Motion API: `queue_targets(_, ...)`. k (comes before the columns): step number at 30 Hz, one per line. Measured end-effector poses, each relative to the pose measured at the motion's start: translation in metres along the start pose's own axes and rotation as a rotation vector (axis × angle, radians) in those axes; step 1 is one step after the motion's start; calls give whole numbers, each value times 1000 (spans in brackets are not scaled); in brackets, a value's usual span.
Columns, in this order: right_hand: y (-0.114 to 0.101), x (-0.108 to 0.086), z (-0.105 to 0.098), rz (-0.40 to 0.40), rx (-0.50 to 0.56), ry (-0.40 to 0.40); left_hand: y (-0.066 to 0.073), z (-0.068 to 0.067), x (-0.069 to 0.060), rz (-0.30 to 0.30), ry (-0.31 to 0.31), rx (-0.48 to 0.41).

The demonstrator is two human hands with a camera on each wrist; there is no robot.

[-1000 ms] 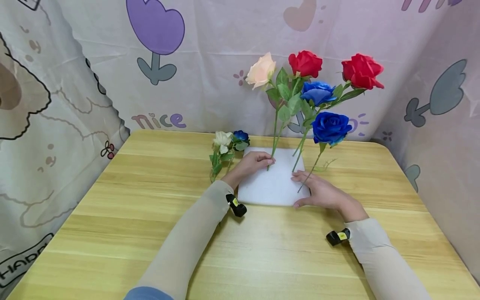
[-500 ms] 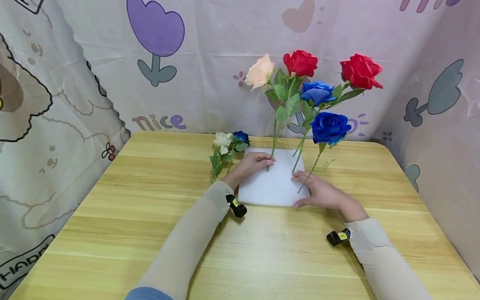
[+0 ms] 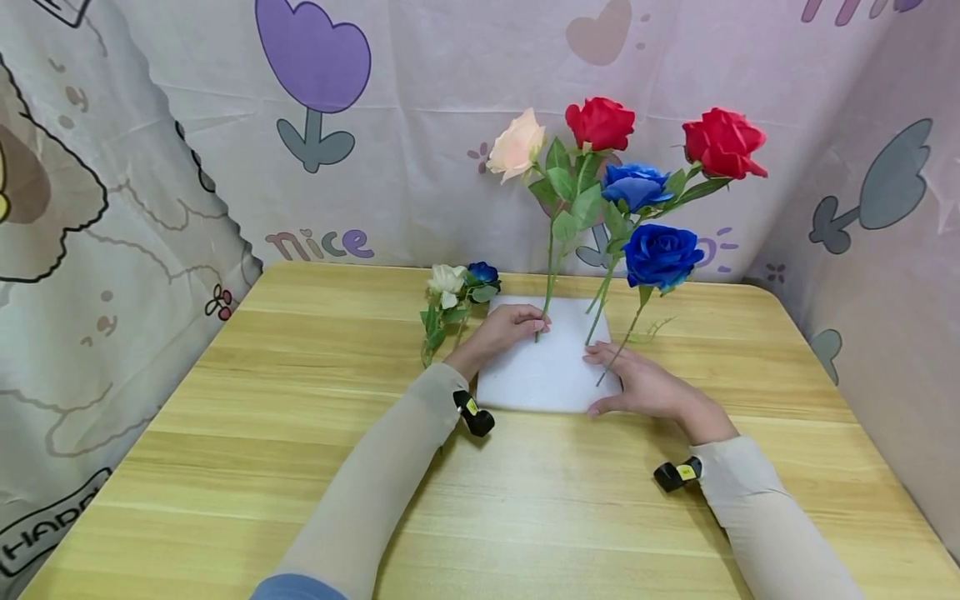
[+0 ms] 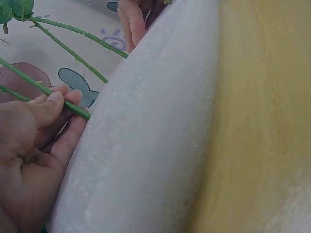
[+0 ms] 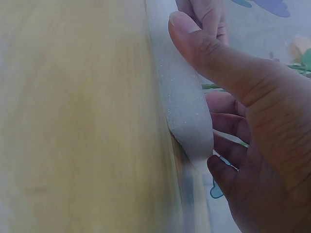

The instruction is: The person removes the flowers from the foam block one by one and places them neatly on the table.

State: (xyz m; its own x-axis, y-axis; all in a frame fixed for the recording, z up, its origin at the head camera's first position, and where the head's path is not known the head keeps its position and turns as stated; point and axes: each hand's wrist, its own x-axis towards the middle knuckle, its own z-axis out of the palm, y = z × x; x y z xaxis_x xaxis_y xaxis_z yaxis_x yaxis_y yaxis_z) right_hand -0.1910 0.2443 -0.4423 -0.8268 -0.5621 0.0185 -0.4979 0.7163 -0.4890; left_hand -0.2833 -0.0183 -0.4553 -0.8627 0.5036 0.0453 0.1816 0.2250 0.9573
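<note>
My left hand (image 3: pixel 516 325) pinches a green rose stem (image 4: pixel 73 108) between thumb and fingers, low down by the white foam board (image 3: pixel 525 375). Above it rise a peach rose (image 3: pixel 517 145) and a red rose (image 3: pixel 600 123); their stems run close together, so I cannot tell which one is held. My right hand (image 3: pixel 645 383) holds the board's near right corner, thumb at the front edge and fingers over the right side. Standing in the board on that side are a second red rose (image 3: pixel 724 143), a blue rose (image 3: pixel 636 185) and a lower blue rose (image 3: pixel 662 256).
A white flower (image 3: pixel 447 282) and a small blue flower (image 3: pixel 482 272) with leaves lie left of the board, beside my left wrist. The wooden table (image 3: pixel 300 400) reaches back to a printed curtain (image 3: pixel 435 167). A thin green sprig (image 3: pixel 652 330) shows behind my right hand.
Over the last second the red rose above my left hand has tilted slightly left, and the peach rose has shifted a little left. My right hand has kept its place on the board.
</note>
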Motion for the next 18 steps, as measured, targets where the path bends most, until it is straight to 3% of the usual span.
queue_targets(8, 0, 0, 0, 5, -6, -2, -1, 2, 1, 1, 28, -136)
queue_targets(18, 1, 1, 1, 17, -1, -5, -1, 3, -1, 27, 41, -151)
